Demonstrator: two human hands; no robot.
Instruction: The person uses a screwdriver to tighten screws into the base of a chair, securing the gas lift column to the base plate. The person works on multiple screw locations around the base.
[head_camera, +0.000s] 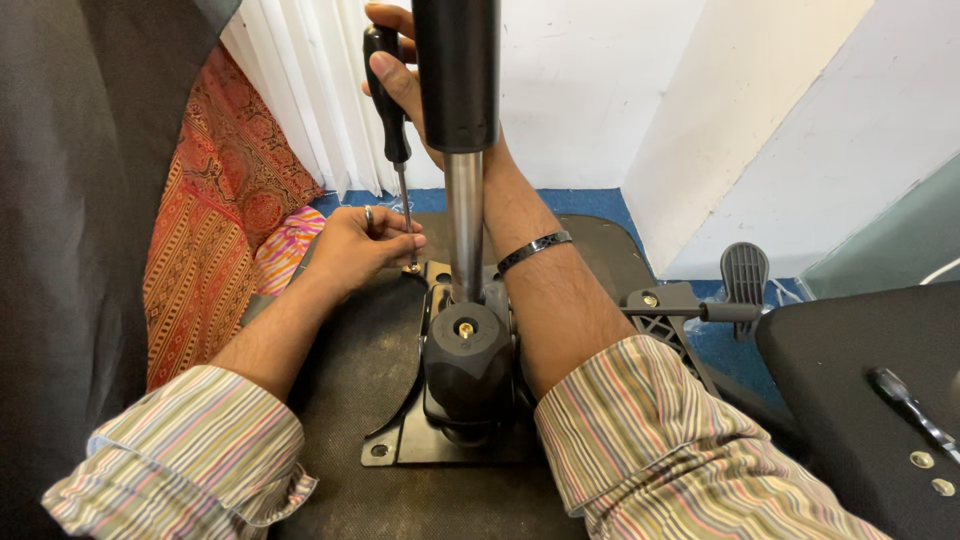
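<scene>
Left hand (358, 245), ring on one finger, rests on the upturned chair seat underside (350, 400) w/ fingertips pinched round the screwdriver shaft (403, 215) just above the front-left corner of the black mounting plate (410, 440). Your right hand (400, 75) is up top, partly hidden behind the gas lift cylinder (458, 120), fist closed on the black screwdriver handle (388, 90); the tool stands approx. upright, tip at the plate corner. Black bracelet (533, 248) sits on the right wrist. Cylinder rises from the black mechanism housing (466, 360) at plate centre. Further right: lever w/ paddle (745, 275), then a second black chair part (860, 390) w/ another screwdriver (910, 405) lying on it.
</scene>
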